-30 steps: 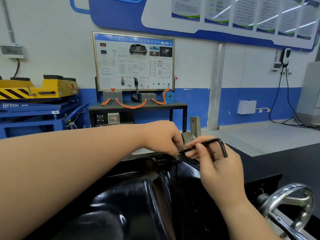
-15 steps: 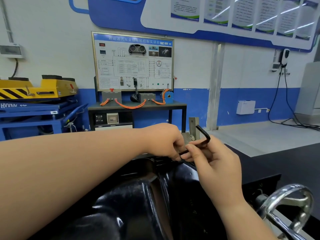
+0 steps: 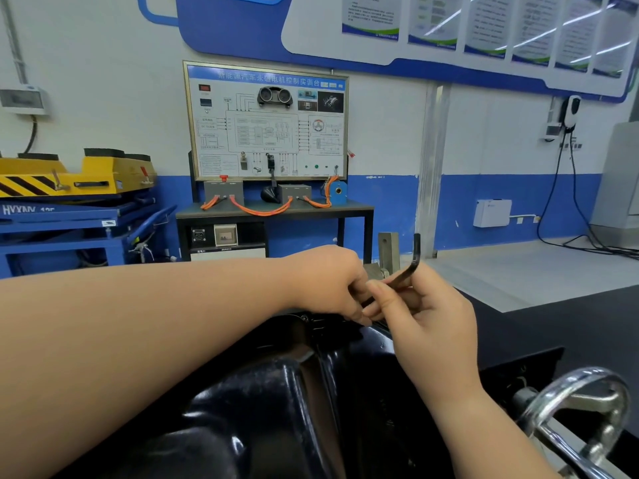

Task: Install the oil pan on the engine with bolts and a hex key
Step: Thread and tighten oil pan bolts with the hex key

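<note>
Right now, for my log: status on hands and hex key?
Right hand pinches hex key, short arm up. Left hand curled at oil pan rim. No obstruction.

hex key (image 3: 416, 248) tip – out of sight behind the left hand (image 3: 326, 281); oil pan (image 3: 276, 392) cropped below

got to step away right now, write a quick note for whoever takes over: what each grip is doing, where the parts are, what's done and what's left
Left grip: fingers curled down at the far rim of the oil pan, over the lower end of the hex key; what they pinch is hidden.
Right grip: holds the hex key, short arm pointing up.
Done: pan seems seated in place.
Left: probably finish the bolt at this spot, then check the rest of the rim; no bolt shows clearly.
</note>
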Demonstrator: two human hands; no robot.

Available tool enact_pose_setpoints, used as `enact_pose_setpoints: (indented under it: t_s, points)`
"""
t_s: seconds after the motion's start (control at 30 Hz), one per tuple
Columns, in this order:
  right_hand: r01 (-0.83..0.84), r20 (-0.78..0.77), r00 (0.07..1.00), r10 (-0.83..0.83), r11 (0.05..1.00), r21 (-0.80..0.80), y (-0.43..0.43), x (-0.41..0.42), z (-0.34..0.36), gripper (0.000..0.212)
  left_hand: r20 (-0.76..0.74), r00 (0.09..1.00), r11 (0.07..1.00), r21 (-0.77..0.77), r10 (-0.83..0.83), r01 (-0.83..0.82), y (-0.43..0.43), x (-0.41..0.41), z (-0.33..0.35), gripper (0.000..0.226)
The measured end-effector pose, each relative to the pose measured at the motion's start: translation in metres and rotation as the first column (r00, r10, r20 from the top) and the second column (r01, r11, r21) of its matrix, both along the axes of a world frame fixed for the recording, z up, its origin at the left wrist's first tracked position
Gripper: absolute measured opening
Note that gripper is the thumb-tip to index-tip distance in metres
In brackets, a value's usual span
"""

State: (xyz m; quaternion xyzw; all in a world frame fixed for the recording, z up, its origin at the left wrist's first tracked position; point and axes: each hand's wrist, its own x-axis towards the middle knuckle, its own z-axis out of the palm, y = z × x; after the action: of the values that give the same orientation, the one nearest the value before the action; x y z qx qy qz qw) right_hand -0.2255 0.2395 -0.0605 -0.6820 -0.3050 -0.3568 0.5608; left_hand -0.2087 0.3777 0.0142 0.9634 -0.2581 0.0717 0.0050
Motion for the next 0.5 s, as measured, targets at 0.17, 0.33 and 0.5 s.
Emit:
enact_pose_setpoints:
  t_s: [0.17,0.33,0.5]
  points:
    - [-0.05,-0.01,0.999,0.05,0.998,0.031,-0.0023,-0.0006,-0.0003,0.018,0.002,1.0,1.0,0.005,0.001,-0.001,-0.0002,0.0026,-0.0003,0.026]
    - [-0.032,0.089,0.995,0.037,0.998,-0.059,-0.0039,-0.0052,0.0021,0.036,-0.021,1.0,1.0,-0.019,0.009,-0.01,0.0,0.0019,0.0003,0.032]
    - [-0.022,0.083,0.996,0.028,0.997,-0.068,-0.0028,-0.0037,0.0032,0.032,-0.015,1.0,1.0,-0.025,0.018,-0.018,0.0,0.0028,-0.0003,0.027]
